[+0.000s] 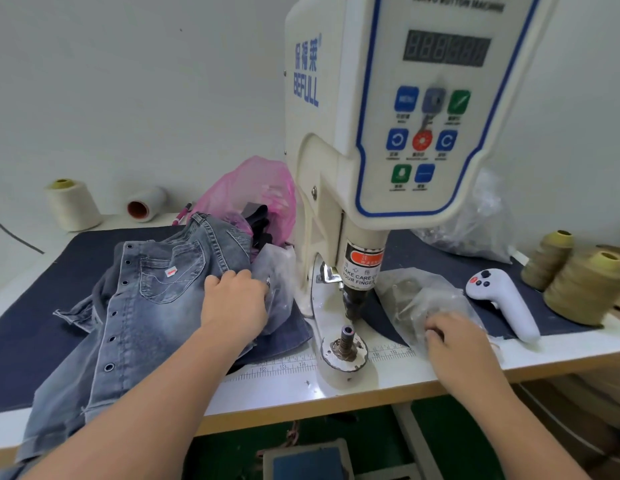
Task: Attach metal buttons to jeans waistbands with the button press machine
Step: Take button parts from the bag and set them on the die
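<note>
Grey washed jeans with a row of metal eyelets lie on the left of the table, hanging over its front edge. The cream button press machine stands in the middle, its lower die post bare under the punch. My left hand reaches into a clear plastic bag beside the jeans, fingers curled at its opening. My right hand digs into another clear bag of metal parts right of the die; its fingertips are hidden in the plastic.
A white handheld controller lies to the right, with olive thread cones behind it. A pink plastic bag and white thread cones stand at the back. Dark blue cloth covers the table. A foot pedal sits below.
</note>
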{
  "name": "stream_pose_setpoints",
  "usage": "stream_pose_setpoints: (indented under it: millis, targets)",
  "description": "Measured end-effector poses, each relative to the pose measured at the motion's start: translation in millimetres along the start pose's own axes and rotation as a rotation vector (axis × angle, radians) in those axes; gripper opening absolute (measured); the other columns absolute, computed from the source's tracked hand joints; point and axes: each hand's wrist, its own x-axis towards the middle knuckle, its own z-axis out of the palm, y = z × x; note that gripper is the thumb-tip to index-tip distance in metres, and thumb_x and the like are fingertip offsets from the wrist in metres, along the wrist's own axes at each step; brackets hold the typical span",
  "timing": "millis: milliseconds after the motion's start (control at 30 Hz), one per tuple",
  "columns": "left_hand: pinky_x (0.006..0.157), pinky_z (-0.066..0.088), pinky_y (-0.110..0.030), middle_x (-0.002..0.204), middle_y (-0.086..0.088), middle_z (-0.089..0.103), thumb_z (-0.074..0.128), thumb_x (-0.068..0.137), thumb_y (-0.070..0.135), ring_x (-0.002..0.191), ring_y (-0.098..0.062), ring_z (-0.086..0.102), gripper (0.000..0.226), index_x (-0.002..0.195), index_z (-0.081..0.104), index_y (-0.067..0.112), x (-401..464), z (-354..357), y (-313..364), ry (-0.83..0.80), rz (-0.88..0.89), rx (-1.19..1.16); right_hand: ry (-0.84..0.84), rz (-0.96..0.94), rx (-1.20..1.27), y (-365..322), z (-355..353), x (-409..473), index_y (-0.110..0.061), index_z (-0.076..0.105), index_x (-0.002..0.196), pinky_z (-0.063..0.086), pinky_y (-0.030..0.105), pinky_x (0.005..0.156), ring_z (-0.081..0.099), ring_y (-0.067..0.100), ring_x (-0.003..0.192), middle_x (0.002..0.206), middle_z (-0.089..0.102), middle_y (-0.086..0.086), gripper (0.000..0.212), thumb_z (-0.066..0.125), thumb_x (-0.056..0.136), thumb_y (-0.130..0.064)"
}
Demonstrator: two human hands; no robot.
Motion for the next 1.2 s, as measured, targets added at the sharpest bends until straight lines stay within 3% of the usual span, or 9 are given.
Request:
stream_pose_setpoints:
  millis: [100, 267, 533, 767, 900, 967, 1100, 1200]
  targets:
    - [0.090, 0.032, -0.039, 0.112, 0.005, 0.060, 0.043, 0.098, 0.034, 0.108, -0.022, 0.052, 0.026, 0.109, 0.067, 0.033, 0, 3, -2, 0.031, 0.021, -0.032, 0.004, 0.030, 0.064, 1, 2, 1, -0.017, 0.064, 0.080, 0.037, 0.029, 0.072, 0.049, 0.011, 0.086, 0.090, 0.057, -0.001, 0.028, 0.045, 0.097, -0.007]
    - [0.087, 0.031, -0.038, 0.110, 0.006, 0.061, 0.042, 0.098, 0.034, 0.105, -0.022, 0.052, 0.028, 0.107, 0.069, 0.033, -2, 5, -4, 0.050, 0.038, -0.040, 0.119, 0.024, 0.028, -1, 15, -6, -0.012, 0.065, 0.092, 0.034, 0.030, 0.081, 0.043, 0.016, 0.101, 0.097, 0.054, -0.003, 0.021, 0.045, 0.097, -0.008]
    - [0.088, 0.032, -0.036, 0.114, 0.005, 0.060, 0.050, 0.096, 0.032, 0.109, -0.021, 0.051, 0.021, 0.112, 0.062, 0.029, -4, 3, -3, 0.029, 0.019, 0.015, 0.268, -0.051, -0.062, -2, 25, -16, -0.006, 0.068, 0.099, 0.036, 0.030, 0.076, 0.041, 0.015, 0.095, 0.093, 0.056, -0.001, 0.016, 0.054, 0.093, -0.007]
    - [0.092, 0.033, -0.039, 0.116, 0.001, 0.062, 0.042, 0.098, 0.029, 0.110, -0.024, 0.054, 0.028, 0.111, 0.066, 0.026, -4, -7, 1, -0.025, -0.009, 0.046, 0.089, 0.014, -0.124, 3, 5, 9, -0.009, 0.068, 0.094, 0.040, 0.029, 0.071, 0.048, 0.016, 0.087, 0.100, 0.058, 0.004, 0.024, 0.044, 0.095, -0.005]
    - [0.094, 0.034, -0.041, 0.113, 0.000, 0.062, 0.035, 0.101, 0.037, 0.110, -0.026, 0.056, 0.032, 0.113, 0.064, 0.030, -4, -5, 0, -0.043, -0.018, -0.020, 0.027, -0.033, -0.306, 2, 0, 14, -0.015, 0.070, 0.112, 0.044, 0.034, 0.091, 0.048, 0.022, 0.104, 0.118, 0.053, 0.004, 0.024, 0.050, 0.099, -0.018]
    - [0.094, 0.034, -0.041, 0.113, 0.000, 0.062, 0.038, 0.101, 0.037, 0.110, -0.026, 0.056, 0.030, 0.113, 0.065, 0.034, -3, -4, -2, -0.057, -0.006, -0.037, -0.044, -0.065, -0.387, 1, 1, 14, -0.019, 0.066, 0.120, 0.042, 0.032, 0.094, 0.046, 0.024, 0.111, 0.122, 0.051, 0.003, 0.029, 0.044, 0.102, -0.025]
    - [0.090, 0.033, -0.040, 0.110, 0.004, 0.062, 0.044, 0.097, 0.032, 0.108, -0.024, 0.056, 0.027, 0.110, 0.068, 0.036, -4, -3, -1, -0.038, 0.003, -0.028, -0.144, -0.105, -0.482, 0, 2, 15, -0.019, 0.055, 0.131, 0.036, 0.025, 0.084, 0.043, 0.018, 0.110, 0.121, 0.046, 0.001, 0.032, 0.041, 0.102, -0.026]
    - [0.089, 0.033, -0.039, 0.109, 0.005, 0.063, 0.042, 0.097, 0.033, 0.106, -0.022, 0.056, 0.027, 0.107, 0.068, 0.034, -6, -3, 0, -0.015, 0.009, -0.031, -0.116, -0.064, -0.401, 0, -4, 17, -0.018, 0.056, 0.126, 0.034, 0.024, 0.075, 0.043, 0.014, 0.092, 0.105, 0.041, -0.003, 0.028, 0.042, 0.102, -0.020]
